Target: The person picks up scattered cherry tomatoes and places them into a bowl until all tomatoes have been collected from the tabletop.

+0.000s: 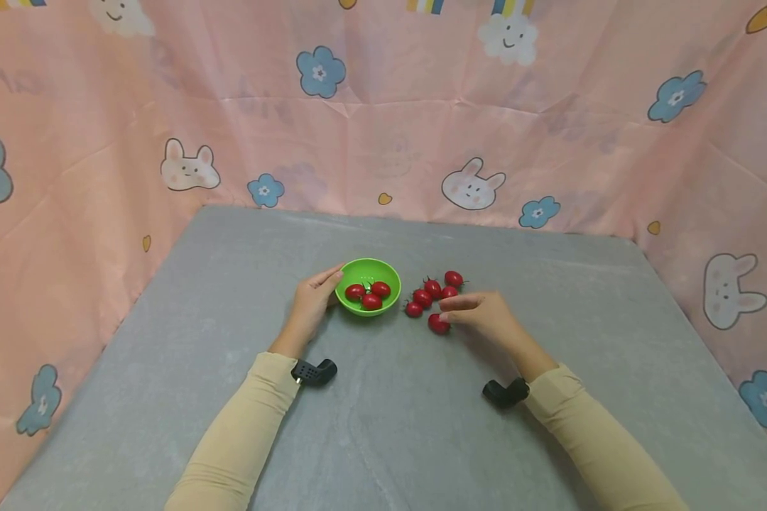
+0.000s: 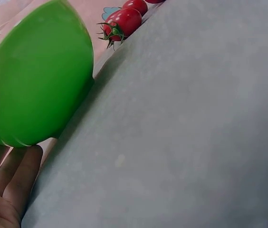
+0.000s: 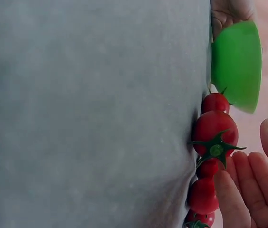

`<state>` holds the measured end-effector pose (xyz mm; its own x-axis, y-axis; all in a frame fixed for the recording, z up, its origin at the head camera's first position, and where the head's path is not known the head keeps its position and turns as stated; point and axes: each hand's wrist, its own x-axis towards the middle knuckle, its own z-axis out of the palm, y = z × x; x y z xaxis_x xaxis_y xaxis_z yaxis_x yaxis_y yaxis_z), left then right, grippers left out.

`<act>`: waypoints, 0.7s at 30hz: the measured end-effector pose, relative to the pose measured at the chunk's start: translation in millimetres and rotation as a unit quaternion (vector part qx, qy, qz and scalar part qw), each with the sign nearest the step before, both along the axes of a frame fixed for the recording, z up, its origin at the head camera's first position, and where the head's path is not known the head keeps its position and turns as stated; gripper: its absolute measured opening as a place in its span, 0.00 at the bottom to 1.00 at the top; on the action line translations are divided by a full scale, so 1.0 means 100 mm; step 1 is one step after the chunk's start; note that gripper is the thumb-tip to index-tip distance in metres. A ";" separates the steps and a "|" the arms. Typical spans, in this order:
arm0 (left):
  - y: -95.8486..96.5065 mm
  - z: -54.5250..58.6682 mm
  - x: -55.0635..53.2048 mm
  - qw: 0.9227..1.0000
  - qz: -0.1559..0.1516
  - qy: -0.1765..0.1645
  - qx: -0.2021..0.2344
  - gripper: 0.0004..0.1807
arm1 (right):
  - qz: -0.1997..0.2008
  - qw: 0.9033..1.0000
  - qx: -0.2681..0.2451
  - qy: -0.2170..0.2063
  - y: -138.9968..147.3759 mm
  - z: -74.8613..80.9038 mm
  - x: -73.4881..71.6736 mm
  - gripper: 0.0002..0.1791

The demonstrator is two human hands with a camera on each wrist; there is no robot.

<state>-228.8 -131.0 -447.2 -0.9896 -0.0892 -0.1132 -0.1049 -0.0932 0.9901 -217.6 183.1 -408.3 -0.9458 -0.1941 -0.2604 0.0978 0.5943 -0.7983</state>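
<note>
My left hand [image 1: 309, 305] holds a small green bowl [image 1: 368, 267] by its left side, thumb at the rim. Its fingers [image 2: 17, 173] touch the bowl's outer wall in the left wrist view. Inside the bowl lie three red cherry tomatoes [image 1: 371, 302]. My right hand [image 1: 486, 316] reaches over the loose tomatoes on the right, thumb and fingers apart. Nearest to it is a single cherry tomato [image 1: 439, 323], just below the thumb tip in the head view. In the right wrist view a tomato [image 3: 215, 133] with a green calyx stands by the fingertips; contact is unclear.
Several more cherry tomatoes [image 1: 422, 298] lie in a loose cluster between the bowl and my right hand. All stand on a grey tabletop [image 1: 371, 397]. A pink printed curtain [image 1: 383, 128] hangs along the back and both sides. Each wrist wears a black camera mount [image 1: 506, 393].
</note>
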 end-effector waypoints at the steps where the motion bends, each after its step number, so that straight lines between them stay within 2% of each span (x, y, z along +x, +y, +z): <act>1: 0.00 0.00 0.00 1.000 0.000 0.000 0.000 0.21 | 0.000 1.000 -0.002 -0.001 0.00 0.00 0.01 0.21; 17: -0.01 -0.01 -0.01 1.000 0.002 0.002 0.001 0.21 | -0.007 1.000 0.014 -0.017 -0.05 -0.03 0.03 0.22; 21: -0.01 -0.03 0.00 1.000 0.002 0.017 0.000 0.22 | -0.008 1.000 0.015 -0.019 -0.06 -0.05 0.02 0.23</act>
<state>-229.1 -131.9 -450.0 -0.9924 -0.0936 -0.0793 -0.0705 -0.0942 0.9930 -215.5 177.0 -413.2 -0.9383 -0.1701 -0.3011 0.1372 0.6162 -0.7756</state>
